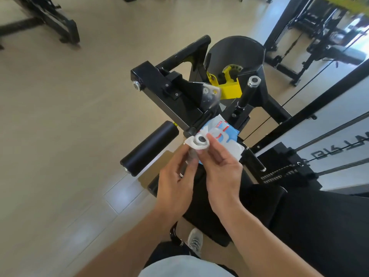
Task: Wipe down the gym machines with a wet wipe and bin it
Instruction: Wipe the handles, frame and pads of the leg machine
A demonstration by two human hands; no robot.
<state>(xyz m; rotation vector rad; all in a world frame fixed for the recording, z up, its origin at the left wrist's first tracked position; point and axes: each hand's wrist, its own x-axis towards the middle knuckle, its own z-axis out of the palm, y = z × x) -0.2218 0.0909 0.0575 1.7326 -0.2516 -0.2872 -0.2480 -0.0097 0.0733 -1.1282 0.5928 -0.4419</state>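
A black and yellow gym machine (pixel 159 84) stands in front of me. One of its handles ends in a chrome cap (pixel 201 140), and a white wet wipe (pixel 192 145) is wrapped around that end. My left hand (pixel 175 184) closes on the wipe and the handle shaft from below left. My right hand (pixel 221 170) holds a blue and white wipe packet (pixel 227 134) against its fingers, and its fingertips touch the wipe at the cap from the right.
A black foam roller pad (pixel 148 147) sticks out at the left. The black seat pad (pixel 265 212) lies under my arms. Cables and the weight stack (pixel 295 164) are at the right. Other machines (pixel 54 23) stand far left on the beige floor. My shoe (pixel 195 240) shows below.
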